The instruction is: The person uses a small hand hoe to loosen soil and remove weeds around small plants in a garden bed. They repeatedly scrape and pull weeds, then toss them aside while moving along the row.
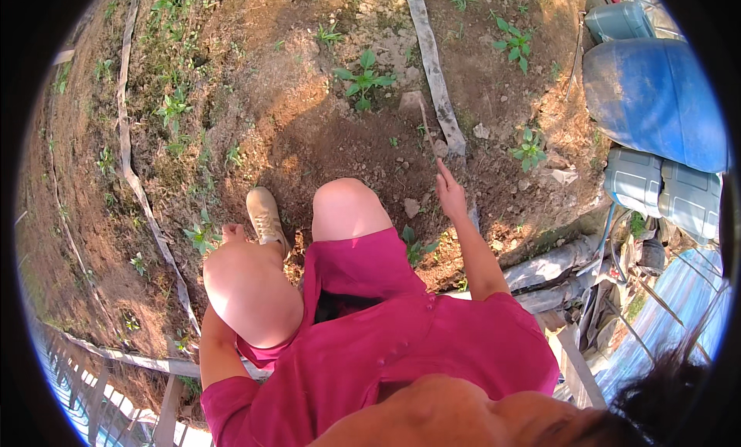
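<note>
My right hand [451, 192] is closed around the handle of a small hand hoe [428, 125], to the right of my knees. The hoe's flat, soil-coloured blade [411, 101] rests at the ground, just below a leafy pepper-like seedling [364, 81]. Beyond my bent left knee, the fingers of my left hand [233, 233] show close to another green seedling [201, 235]. The knee hides part of that hand, so whether it grips anything is unclear. A low plant [414, 249] grows between my right knee and right forearm.
Flat grey drip hoses [431, 59] run along the soil rows, another [128, 140] to the left. At right lie a blue plastic barrel [654, 99] and grey plastic containers [634, 178]. Rolled sheeting [550, 267] and sticks lie below them. My beige shoe [264, 214] stands on the soil.
</note>
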Demonstrator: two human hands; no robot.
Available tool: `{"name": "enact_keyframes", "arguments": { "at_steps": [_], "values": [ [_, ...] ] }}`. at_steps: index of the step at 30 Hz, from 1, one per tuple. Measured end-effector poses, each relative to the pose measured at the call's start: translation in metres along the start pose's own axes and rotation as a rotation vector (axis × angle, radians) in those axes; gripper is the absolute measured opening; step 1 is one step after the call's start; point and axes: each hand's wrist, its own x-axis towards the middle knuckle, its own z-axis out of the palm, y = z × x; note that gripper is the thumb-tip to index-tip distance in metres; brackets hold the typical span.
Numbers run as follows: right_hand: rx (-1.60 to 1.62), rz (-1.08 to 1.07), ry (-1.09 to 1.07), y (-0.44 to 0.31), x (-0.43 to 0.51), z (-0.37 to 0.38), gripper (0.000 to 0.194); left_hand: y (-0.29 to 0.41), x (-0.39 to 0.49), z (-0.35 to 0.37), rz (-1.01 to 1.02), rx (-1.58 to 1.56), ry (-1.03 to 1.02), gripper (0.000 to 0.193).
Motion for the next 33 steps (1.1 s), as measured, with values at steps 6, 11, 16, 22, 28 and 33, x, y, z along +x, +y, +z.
{"name": "enact_keyframes", "arguments": {
  "at_steps": [6,11,16,22,28,33],
  "values": [
    [0.173,-0.062,0.064,-0.102,0.137,0.02,0.045,-0.112,-0.015,0.013,-0.16,0.037,0.026,0.032],
    [0.049,-0.02,0.139,-0.125,0.187,0.061,0.045,-0.135,-0.037,-0.018,-0.153,0.049,-0.027,0.032],
    [0.024,0.142,0.067,-0.116,0.118,0.064,0.043,-0.136,-0.033,-0.031,-0.14,0.023,-0.079,0.031],
    [-0.176,0.069,0.105,-0.136,0.106,0.047,0.044,-0.125,-0.014,-0.008,-0.051,-0.03,-0.118,0.031],
    [-0.053,0.034,0.108,-0.178,0.114,0.043,0.049,-0.132,-0.013,0.013,0.006,-0.096,-0.129,0.03],
    [0.16,-0.053,-0.009,-0.299,0.125,0.021,0.066,-0.139,-0.018,0.018,0.039,-0.146,-0.15,0.03]
  ]
}}
